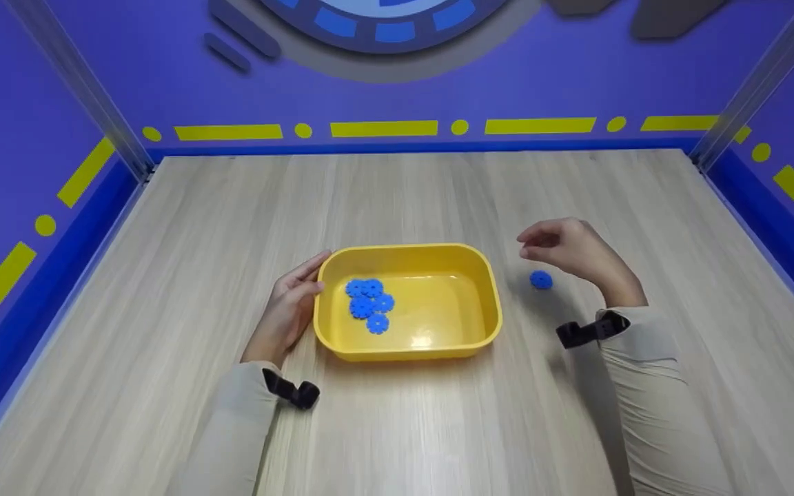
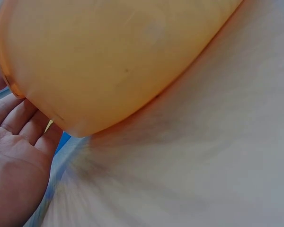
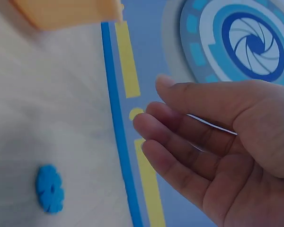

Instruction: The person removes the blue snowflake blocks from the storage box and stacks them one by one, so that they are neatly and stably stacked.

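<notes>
Nearest me, two sleeves, left (image 1: 225, 420) and right (image 1: 659, 413), run out of the bottom of my head view, each with a black wrist camera. The left hand (image 1: 281, 317) grips the left side of the one yellow tub (image 1: 449, 310), thumb at the rim, fingers against the outer wall; my left wrist view cuts off part of that hand and shows only the tub's outside. Inside, toward the left, I count at least five blue discs (image 1: 361, 307); they overlap, so I can't rule out more beneath. One loose disc (image 1: 541, 279) lies right of the tub on the table (image 1: 404, 427). Just above and beyond it the right hand (image 1: 569, 244) holds nothing, fingers loosely bent, thumb apart from the fingertips. Farthest off, the back wall (image 1: 466, 96) carries four yellow bars, four dots and one roundel (image 1: 395, 32), its top cut off in my head view.
</notes>
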`<state>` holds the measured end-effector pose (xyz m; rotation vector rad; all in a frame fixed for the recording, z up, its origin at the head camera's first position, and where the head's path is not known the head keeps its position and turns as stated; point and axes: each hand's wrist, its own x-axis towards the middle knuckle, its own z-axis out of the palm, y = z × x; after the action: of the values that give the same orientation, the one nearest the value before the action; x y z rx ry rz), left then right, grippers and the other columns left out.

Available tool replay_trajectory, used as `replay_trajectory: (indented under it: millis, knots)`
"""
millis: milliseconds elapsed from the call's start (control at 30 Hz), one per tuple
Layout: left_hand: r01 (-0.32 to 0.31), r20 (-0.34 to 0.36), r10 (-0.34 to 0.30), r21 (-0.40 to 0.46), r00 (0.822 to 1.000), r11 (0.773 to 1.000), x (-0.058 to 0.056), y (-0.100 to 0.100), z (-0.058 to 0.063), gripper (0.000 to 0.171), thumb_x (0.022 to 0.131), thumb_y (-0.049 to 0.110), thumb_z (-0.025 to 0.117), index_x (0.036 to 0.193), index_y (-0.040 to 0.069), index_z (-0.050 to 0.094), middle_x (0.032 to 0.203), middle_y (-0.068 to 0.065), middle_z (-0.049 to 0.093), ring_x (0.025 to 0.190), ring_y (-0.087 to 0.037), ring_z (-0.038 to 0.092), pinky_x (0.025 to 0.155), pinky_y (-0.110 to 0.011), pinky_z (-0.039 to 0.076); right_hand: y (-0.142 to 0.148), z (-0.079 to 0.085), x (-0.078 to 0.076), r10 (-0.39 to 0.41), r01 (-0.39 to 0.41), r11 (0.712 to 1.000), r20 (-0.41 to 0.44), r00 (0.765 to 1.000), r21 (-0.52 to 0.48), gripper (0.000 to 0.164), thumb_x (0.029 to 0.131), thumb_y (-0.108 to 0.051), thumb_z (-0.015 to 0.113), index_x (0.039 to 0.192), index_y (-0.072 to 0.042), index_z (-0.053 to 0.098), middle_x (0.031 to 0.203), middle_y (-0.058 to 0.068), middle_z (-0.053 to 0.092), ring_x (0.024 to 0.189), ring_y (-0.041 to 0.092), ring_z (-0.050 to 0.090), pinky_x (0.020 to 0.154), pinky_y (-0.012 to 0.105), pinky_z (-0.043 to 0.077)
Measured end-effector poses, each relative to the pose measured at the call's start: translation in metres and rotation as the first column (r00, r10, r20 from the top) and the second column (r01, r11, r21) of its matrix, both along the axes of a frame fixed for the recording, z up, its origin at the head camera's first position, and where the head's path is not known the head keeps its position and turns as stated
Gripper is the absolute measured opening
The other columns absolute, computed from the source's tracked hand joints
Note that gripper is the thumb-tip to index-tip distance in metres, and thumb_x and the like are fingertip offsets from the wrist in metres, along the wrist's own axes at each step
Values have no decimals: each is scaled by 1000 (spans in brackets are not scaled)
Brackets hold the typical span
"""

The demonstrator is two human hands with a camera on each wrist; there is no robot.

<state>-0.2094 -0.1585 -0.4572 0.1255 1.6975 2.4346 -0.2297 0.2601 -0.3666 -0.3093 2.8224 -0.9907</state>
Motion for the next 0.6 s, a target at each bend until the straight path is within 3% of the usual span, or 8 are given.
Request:
replay_trajectory:
  millis: [267,600]
  knots:
    - [15,11,-15,-9,1000,1000,-1,0,0,58,89,-6,47,145,-2,37,153,-14,37,141,-21,36,112,-31,35,-46,15,-8,139,-138,989,-8,990,42,24,90,-15,66,112,-4,69,105,13,71,93,24,66,86,41,56]
    - [0,-2,0,2,1000,1000,-1,0,0,58,87,-8,45,144,-5,37,153,-17,36,141,-22,34,115,-34,31,-102,25,-18,266,-270,955,52,963,121,26,88,-16,69,112,-6,71,102,10,71,90,23,65,86,37,57]
